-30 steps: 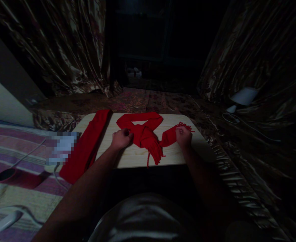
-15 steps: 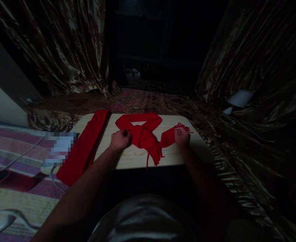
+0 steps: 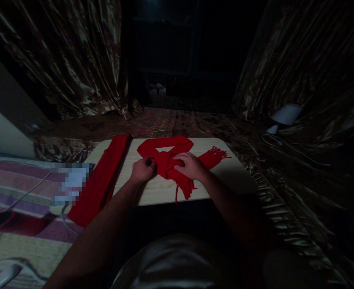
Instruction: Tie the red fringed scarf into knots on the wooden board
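Note:
A red scarf [image 3: 164, 162] with fringed ends lies on a small pale wooden table [image 3: 152, 192]. It is crossed into a knot-like bundle, with a loop toward the far edge and two fringed ends, one pointing near, one right. My left hand [image 3: 143, 169] is closed on the left edge of the bundle, its fingertips pinching the cloth. On the bundle's right side rests my right hand [image 3: 190, 165], fingers bent over the fabric and thumb below, gripping it. A long folded red cloth [image 3: 104, 180] lies across the table's left end, touched by neither hand.
A striped bedcover [image 3: 20, 192] spreads on the left, bearing a dark red cup-like object [image 3: 17, 224], a white device [image 3: 3, 277] and cables. Beside the folded cloth is a blurred-out item [image 3: 71, 182]. A white lamp [image 3: 287, 114] stands at right, near patterned curtains [image 3: 98, 60].
My right hand has let go of the scarf's right fringed end and moved left onto the bundle. That end now lies flat on the table. My left hand stays in place.

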The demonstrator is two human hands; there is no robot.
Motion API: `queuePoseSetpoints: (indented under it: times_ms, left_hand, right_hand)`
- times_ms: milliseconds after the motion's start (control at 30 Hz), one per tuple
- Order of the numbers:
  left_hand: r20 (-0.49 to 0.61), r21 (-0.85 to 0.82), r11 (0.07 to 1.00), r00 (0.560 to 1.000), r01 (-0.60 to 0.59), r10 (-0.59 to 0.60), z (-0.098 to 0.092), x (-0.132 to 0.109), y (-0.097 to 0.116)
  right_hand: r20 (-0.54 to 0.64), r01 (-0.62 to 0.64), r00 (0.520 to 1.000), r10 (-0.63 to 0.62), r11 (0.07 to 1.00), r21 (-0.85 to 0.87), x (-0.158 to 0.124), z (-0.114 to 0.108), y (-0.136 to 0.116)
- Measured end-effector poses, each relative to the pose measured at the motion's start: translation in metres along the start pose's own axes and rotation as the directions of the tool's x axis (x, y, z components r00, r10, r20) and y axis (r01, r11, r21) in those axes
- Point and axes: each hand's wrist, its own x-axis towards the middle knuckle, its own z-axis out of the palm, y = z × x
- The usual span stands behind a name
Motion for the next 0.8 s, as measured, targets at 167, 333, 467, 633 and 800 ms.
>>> queuePoseSetpoints:
  times_ms: [167, 333, 467, 633, 800]
  left_hand:
    - [0.002, -0.039, 0.999, 1.0, 0.001, 0.0, 0.001, 0.001, -0.001]
    - [0.005, -0.081, 0.997, 1.0, -0.013, 0.013, 0.001, -0.001, -0.001]
    - [0.001, -0.08, 0.996, 0.999, -0.037, 0.037, 0.0, -0.002, 0.001]
    - [-0.018, -0.03, 0.995, 0.996, -0.092, 0.092, -0.001, -0.002, 0.001]
    - [-0.029, -0.033, 0.995, 0.995, -0.097, 0.096, 0.003, 0.001, -0.004]
  right_hand:
    - [0.203, 0.072, 0.978, -0.035, 0.981, -0.178, -0.003, 0.008, 0.003]
    - [0.291, 0.148, 0.954, -0.076, 0.96, -0.236, -0.003, 0.005, 0.0]
    - [0.297, 0.151, 0.95, -0.092, 0.971, -0.184, -0.002, 0.005, -0.001]
    - [0.142, -0.12, 0.985, 0.098, 0.981, 0.154, 0.008, 0.009, 0.02]
    - [-0.096, -0.413, 0.889, 0.447, 0.876, 0.251, 0.033, 0.008, 0.045]
